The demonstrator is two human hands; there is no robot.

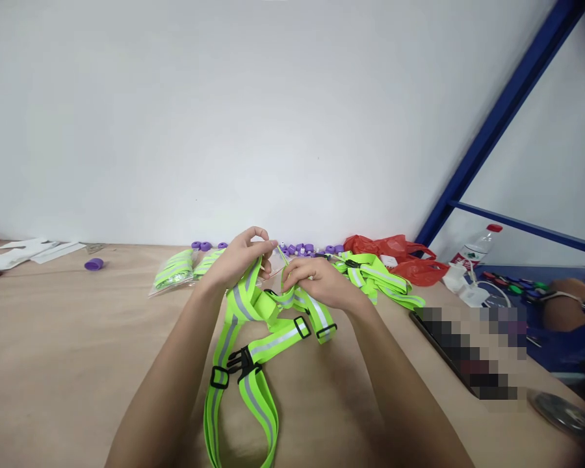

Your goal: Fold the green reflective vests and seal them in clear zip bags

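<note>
A neon-green reflective strap harness (260, 413) with grey stripes hangs and lies across the table in front of me. It has black slide buckles (219, 377) and a black side-release clip (244, 361) whose prongs stick out free. My left hand (246, 255) pinches an upper part of the strap, thumb and fingers closed together. Close beside it, my right hand (316, 278) has its fingers bent round another part of the same strap. A thin piece of strap edge rises between the two hands. The exact grip of the fingertips is partly hidden.
Bagged green straps (174, 270) lie behind my left forearm. Purple caps (302, 249) line the wall, one (93, 264) apart at left. More loose straps (383, 278), a red plastic bag (394, 250), a bottle (478, 246), white chargers (468, 289) and a blurred-out phone (443, 354) are at right.
</note>
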